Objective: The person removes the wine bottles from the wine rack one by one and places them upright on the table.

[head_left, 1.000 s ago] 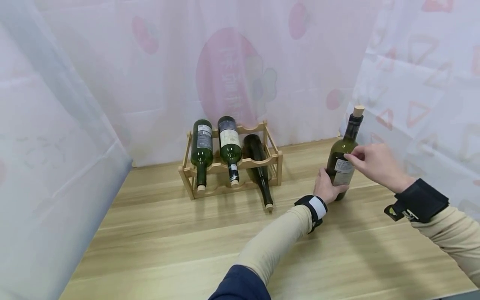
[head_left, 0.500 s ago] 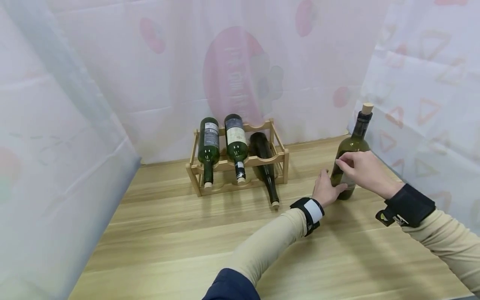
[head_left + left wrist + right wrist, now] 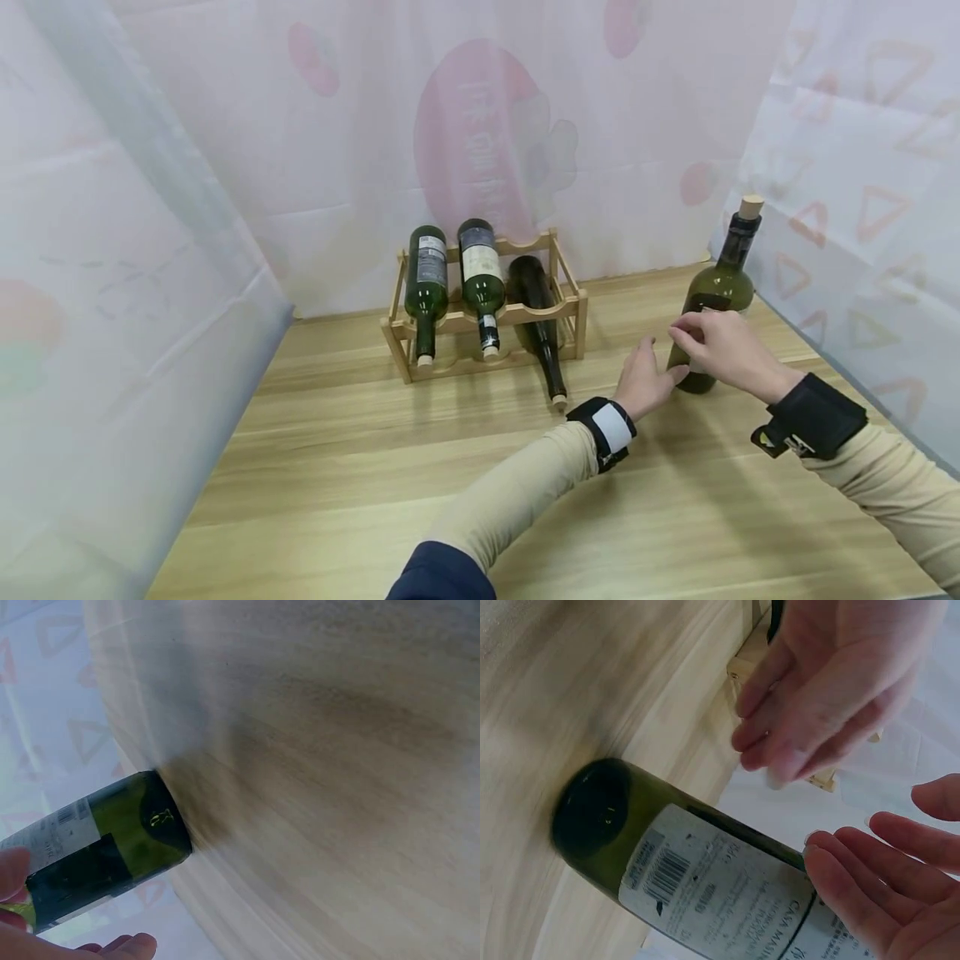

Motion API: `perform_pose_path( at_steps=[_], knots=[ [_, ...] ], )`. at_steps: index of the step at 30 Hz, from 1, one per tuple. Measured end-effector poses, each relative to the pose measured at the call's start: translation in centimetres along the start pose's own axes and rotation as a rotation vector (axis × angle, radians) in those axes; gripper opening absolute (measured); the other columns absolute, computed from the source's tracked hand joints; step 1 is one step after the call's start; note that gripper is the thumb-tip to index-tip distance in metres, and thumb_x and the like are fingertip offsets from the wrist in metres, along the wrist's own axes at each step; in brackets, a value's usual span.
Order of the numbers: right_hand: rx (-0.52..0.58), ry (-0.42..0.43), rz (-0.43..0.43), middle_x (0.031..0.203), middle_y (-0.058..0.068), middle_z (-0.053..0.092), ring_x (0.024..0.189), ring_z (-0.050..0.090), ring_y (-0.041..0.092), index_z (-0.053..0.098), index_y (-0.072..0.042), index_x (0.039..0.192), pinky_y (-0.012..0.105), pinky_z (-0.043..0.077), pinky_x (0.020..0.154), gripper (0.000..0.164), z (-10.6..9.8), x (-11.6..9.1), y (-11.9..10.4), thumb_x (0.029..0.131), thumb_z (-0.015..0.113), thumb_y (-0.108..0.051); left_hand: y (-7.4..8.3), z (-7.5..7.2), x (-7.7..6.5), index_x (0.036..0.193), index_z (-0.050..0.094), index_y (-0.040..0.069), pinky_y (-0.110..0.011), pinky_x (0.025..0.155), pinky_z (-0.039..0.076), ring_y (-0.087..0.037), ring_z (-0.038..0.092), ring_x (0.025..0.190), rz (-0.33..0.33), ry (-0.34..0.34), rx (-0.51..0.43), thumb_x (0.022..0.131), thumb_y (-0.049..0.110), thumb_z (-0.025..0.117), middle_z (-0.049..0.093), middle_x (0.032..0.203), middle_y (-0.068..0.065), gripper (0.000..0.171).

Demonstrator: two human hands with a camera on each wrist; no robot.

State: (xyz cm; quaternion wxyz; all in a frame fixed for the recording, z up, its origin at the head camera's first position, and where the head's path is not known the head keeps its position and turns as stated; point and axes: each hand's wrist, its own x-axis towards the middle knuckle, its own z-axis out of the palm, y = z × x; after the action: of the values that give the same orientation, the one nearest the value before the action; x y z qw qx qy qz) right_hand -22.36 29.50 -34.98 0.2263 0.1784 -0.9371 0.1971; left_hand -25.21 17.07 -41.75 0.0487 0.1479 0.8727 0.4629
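A green wine bottle (image 3: 722, 287) with a cork stands upright at the right of the table. My left hand (image 3: 643, 379) is just left of its lower part, fingers loosely extended. In the right wrist view, the left hand (image 3: 840, 690) is apart from the bottle (image 3: 705, 877). My right hand (image 3: 731, 346) is in front of the bottle and covers part of its label. Its fingers (image 3: 855, 889) are relaxed, the tips at the bottle's side beside the label; whether they touch cannot be told. The left wrist view shows the bottle's dark base (image 3: 161, 817) on the table.
A wooden wine rack (image 3: 577, 312) stands at the back centre. Two corked green bottles, one at left (image 3: 427, 283) and one in the middle (image 3: 482, 271), lie on its upper tier. A dark bottle (image 3: 536, 304) slants down at its right. Printed curtains (image 3: 360, 150) surround the table (image 3: 360, 467).
My left hand has let go of the bottle's lower body and drawn back left. My right hand has moved lower across the label. The head view has shifted, and the rack bottles keep their places.
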Motion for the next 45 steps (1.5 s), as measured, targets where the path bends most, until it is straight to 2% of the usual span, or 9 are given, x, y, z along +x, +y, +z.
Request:
perform_pose_path(
  at_steps=[7, 21, 29, 40, 45],
  knots=[
    [-0.007, -0.015, -0.027, 0.08, 0.017, 0.073, 0.072, 0.068, 0.029, 0.071, 0.005, 0.092, 0.046, 0.054, 0.065, 0.016, 0.8, 0.3, -0.5, 0.091, 0.061, -0.007, -0.2, -0.9, -0.5, 0.142, 0.042, 0.011, -0.034, 0.104, 0.046, -0.021, 0.049, 0.131, -0.017, -0.002, -0.005, 0.088, 0.035, 0.069, 0.051, 0.142, -0.007, 0.065],
    [0.045, -0.078, -0.014, 0.079, 0.018, 0.073, 0.069, 0.07, 0.027, 0.068, 0.009, 0.104, 0.044, 0.055, 0.063, 0.024, 1.5, 0.6, -1.1, 0.095, 0.057, -0.01, -0.6, -2.5, -0.8, 0.143, 0.041, 0.009, -0.033, 0.106, 0.044, -0.022, 0.048, 0.133, -0.007, 0.021, 0.046, 0.088, 0.034, 0.069, 0.049, 0.145, -0.008, 0.067],
    [0.04, -0.084, -0.023, 0.087, 0.022, 0.073, 0.074, 0.071, 0.03, 0.067, 0.009, 0.106, 0.044, 0.057, 0.064, 0.024, 1.8, 0.7, -1.2, 0.094, 0.058, -0.01, -1.1, -3.1, -1.3, 0.143, 0.04, 0.011, -0.037, 0.106, 0.044, -0.023, 0.047, 0.133, -0.027, 0.016, 0.03, 0.089, 0.033, 0.068, 0.048, 0.145, -0.008, 0.065],
    [0.054, -0.112, -0.024, 0.095, 0.025, 0.072, 0.08, 0.071, 0.034, 0.067, 0.009, 0.107, 0.046, 0.057, 0.067, 0.026, 2.2, 1.2, -1.5, 0.096, 0.056, -0.012, -1.5, -4.3, -1.5, 0.144, 0.04, 0.01, -0.036, 0.106, 0.044, -0.023, 0.047, 0.133, -0.026, 0.026, 0.033, 0.09, 0.033, 0.068, 0.047, 0.146, -0.008, 0.065],
    [0.048, -0.112, -0.031, 0.096, 0.025, 0.072, 0.081, 0.07, 0.034, 0.064, 0.01, 0.113, 0.047, 0.057, 0.068, 0.029, 2.3, 1.4, -1.7, 0.096, 0.056, -0.013, -1.9, -4.8, -1.5, 0.144, 0.038, 0.009, -0.038, 0.107, 0.043, -0.024, 0.046, 0.134, -0.018, 0.024, 0.024, 0.091, 0.032, 0.066, 0.046, 0.147, -0.011, 0.064]
  ],
)
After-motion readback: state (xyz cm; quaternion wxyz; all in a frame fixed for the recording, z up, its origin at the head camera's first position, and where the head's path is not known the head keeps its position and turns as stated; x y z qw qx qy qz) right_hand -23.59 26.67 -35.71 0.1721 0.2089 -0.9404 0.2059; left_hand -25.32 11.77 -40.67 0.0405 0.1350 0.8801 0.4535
